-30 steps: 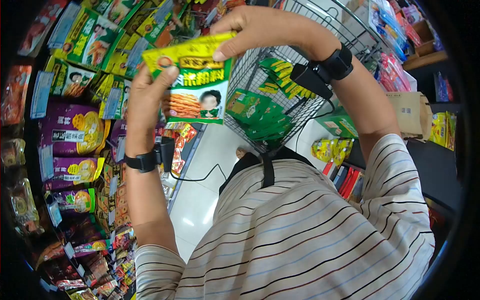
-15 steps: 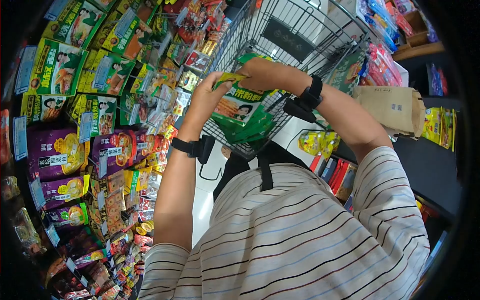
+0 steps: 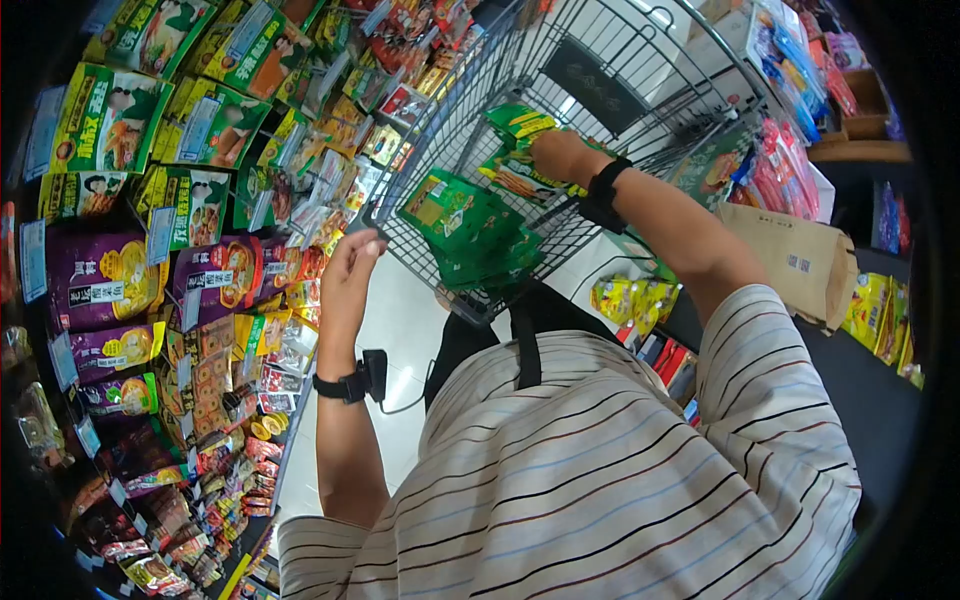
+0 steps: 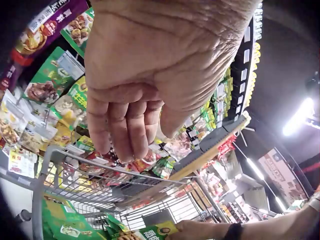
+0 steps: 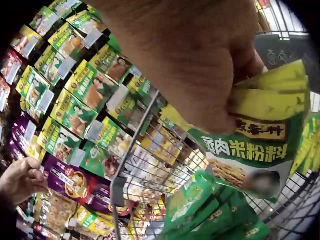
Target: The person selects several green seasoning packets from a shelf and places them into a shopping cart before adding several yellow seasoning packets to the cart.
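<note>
My right hand (image 3: 568,157) is inside the wire shopping cart (image 3: 660,140), pinching a yellow-and-green seasoning packet (image 5: 252,155) by its yellow top edge. In the right wrist view a second yellow top edge shows behind the first. The packet hangs over several green packets (image 3: 475,235) lying in the cart's near part. Other yellow-and-green packets (image 3: 520,122) lie beyond, close to the right hand. My left hand (image 3: 348,275) is empty, held outside the cart's left rim with its fingers loosely bent, as the left wrist view also shows.
On the left, a shelf carries green-yellow packets (image 3: 110,120), purple pouches (image 3: 105,275) and price tags. At the right stand a brown paper bag (image 3: 790,262), yellow packets (image 3: 880,315) and pink packages (image 3: 785,170) on a dark counter. Pale floor (image 3: 395,345) shows between shelf and cart.
Both hands held the seasoning packet near the shelf, then brought it over the cart. The left hand has let go and drawn back left; the right hand carries the packet deeper into the cart.
</note>
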Tool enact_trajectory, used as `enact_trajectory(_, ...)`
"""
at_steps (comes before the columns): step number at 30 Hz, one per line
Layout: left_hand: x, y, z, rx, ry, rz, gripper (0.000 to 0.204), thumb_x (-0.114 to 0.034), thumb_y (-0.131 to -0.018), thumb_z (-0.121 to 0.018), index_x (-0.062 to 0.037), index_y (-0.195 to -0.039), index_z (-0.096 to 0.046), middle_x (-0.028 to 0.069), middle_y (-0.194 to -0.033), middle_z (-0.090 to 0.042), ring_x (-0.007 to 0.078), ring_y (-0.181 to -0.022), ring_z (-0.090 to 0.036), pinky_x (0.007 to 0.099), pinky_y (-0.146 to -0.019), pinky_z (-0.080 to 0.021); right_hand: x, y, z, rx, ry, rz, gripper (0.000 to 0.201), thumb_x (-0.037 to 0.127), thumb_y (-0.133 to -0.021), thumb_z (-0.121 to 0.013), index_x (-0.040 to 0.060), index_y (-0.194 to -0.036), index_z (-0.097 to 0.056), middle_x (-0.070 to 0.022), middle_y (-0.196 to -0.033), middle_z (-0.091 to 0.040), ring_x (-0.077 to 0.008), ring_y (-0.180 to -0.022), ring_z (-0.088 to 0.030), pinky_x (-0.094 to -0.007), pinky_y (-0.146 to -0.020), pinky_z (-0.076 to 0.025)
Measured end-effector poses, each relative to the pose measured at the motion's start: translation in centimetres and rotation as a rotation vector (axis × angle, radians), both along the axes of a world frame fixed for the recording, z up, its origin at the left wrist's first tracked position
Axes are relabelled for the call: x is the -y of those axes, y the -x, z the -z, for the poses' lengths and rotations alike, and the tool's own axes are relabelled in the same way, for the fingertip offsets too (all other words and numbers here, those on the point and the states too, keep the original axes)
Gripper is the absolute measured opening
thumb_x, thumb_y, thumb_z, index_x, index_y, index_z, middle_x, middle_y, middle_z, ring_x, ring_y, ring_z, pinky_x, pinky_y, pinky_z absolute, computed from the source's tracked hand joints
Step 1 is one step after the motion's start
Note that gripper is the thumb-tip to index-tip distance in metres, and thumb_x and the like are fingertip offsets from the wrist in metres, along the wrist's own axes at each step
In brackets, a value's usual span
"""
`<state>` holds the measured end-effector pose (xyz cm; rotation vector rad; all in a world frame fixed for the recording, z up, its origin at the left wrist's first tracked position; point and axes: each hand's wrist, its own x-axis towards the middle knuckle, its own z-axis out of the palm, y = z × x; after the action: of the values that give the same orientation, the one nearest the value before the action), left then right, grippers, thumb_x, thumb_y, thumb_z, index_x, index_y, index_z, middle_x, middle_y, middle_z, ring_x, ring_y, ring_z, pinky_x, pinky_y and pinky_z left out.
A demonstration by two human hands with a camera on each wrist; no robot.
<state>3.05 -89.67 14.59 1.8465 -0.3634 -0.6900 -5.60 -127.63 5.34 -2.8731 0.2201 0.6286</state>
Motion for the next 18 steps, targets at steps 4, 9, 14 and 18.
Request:
enact_trajectory(4,-2.4,2.2,0.9,-0.078,-0.052,-0.117,0.034,-0.026,-0.099,-0.06,-0.0001,-0.12,-0.061,0.0083,-0.103,-0.07,0.0135,-0.096,-0.062,0.0283,-0.088,-0.046,0.7,0.6,3.5,-0.096,0.0,-0.093,0.02,0.008,-0.08,-0.058,-0.0002,-0.092,-0.073,-0.0213,-0.096,-0.071,-0.0383,-0.093,-0.069,-0.046,-0.08,-0.056)
enact_trajectory(9,-2.7,4.1,1.1,-0.148,-0.062,-0.169,0.034,-0.028,-0.099,-0.06,-0.0013,-0.12,-0.061,0.0083,-0.103,-0.07,0.013,-0.094,-0.061,0.0284,-0.087,-0.046,1.5,1.8,7.6,-0.166,0.019,-0.122,0.018,0.011,-0.082,-0.06,0.0015,-0.09,-0.073,-0.0199,-0.096,-0.071,-0.0349,-0.092,-0.07,-0.0427,-0.079,-0.056)
enact_trajectory(14,-2.7,4.8,1.3,-0.166,-0.063,-0.183,0.034,-0.029,-0.099,-0.059,-0.0017,-0.12,-0.061,0.0083,-0.103,-0.071,0.0135,-0.097,-0.063,0.029,-0.088,-0.047,1.3,2.2,8.9,-0.235,0.069,-0.149,0.02,0.01,-0.089,-0.058,0.0028,-0.1,-0.074,-0.0189,-0.109,-0.071,-0.033,-0.102,-0.069,-0.0412,-0.082,-0.056)
enact_trajectory(18,-2.4,5.0,1.2,-0.181,-0.086,-0.176,0.034,-0.029,-0.1,-0.059,-0.0018,-0.12,-0.061,0.0082,-0.103,-0.071,0.0142,-0.098,-0.064,0.0294,-0.088,-0.047,2.0,2.2,10.1,-0.26,0.081,-0.136,0.02,0.012,-0.088,-0.06,0.0039,-0.101,-0.074,-0.0179,-0.109,-0.071,-0.0325,-0.102,-0.069,-0.0417,-0.082,-0.056)
